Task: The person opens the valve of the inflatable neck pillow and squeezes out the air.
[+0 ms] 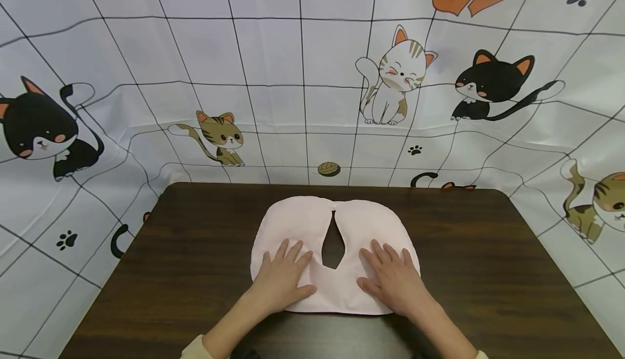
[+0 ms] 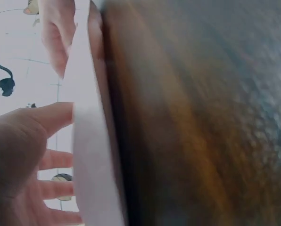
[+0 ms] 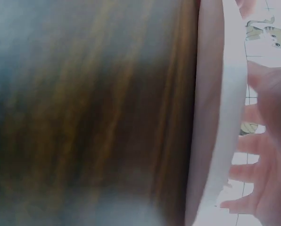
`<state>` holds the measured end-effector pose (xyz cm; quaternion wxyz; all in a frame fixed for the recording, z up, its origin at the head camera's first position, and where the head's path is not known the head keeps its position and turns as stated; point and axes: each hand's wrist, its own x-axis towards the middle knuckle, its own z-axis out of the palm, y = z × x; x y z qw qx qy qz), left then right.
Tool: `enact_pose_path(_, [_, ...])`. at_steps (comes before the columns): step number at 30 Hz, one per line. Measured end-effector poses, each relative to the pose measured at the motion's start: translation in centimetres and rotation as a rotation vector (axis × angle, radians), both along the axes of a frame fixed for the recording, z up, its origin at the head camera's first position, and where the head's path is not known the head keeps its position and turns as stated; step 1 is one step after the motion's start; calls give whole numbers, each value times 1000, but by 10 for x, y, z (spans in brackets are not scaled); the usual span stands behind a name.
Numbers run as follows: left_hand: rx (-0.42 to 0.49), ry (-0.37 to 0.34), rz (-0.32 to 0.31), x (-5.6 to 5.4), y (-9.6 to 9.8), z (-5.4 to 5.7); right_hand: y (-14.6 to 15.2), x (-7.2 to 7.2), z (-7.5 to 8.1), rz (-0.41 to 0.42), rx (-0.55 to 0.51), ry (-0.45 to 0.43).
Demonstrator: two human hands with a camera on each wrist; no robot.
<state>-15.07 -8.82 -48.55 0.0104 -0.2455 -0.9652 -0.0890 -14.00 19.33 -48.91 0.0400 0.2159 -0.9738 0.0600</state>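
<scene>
A pale pink cloth piece (image 1: 303,215), rounded at its corners, lies flat on the dark wooden table. It has a teardrop opening in its middle and a narrow slit running up to the far edge; it looks like a bib or collar. My left hand (image 1: 283,277) rests on its left half with fingers spread. On the right half lies my right hand (image 1: 393,277), fingers also spread. In the left wrist view the fingertips (image 2: 60,188) touch the cloth's surface. The right wrist view shows the same for the right fingertips (image 3: 246,172).
The dark brown table (image 1: 195,250) extends to both sides of the cloth. Behind and beside it hangs a white sheet (image 1: 273,50) with a black grid and printed cats, meeting the table's far edge.
</scene>
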Motion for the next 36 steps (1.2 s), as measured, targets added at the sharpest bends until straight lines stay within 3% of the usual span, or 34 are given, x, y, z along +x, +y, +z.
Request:
enact_pose_path(5, [46, 96, -44, 8, 3, 15, -2, 1, 3, 70, -76, 70])
enact_pose_path(9, [58, 181, -132, 15, 8, 25, -5, 3, 8, 216, -129, 142])
enact_pose_path(14, [47, 291, -243, 20, 13, 24, -8, 5, 10, 458, -196, 286])
enact_pose_path(18, [-22, 262, -244, 21, 15, 18, -10, 6, 8, 563, -218, 336])
enact_pose_path(23, [-83, 178, -219, 23, 15, 10, -11, 10, 5, 555, -143, 293])
enact_pose_path(28, [-109, 94, -209, 27, 15, 6, -9, 16, 3, 474, -70, 152])
enact_pose_path(36, [-121, 53, -213, 28, 13, 7, -9, 19, 5, 386, -6, -18])
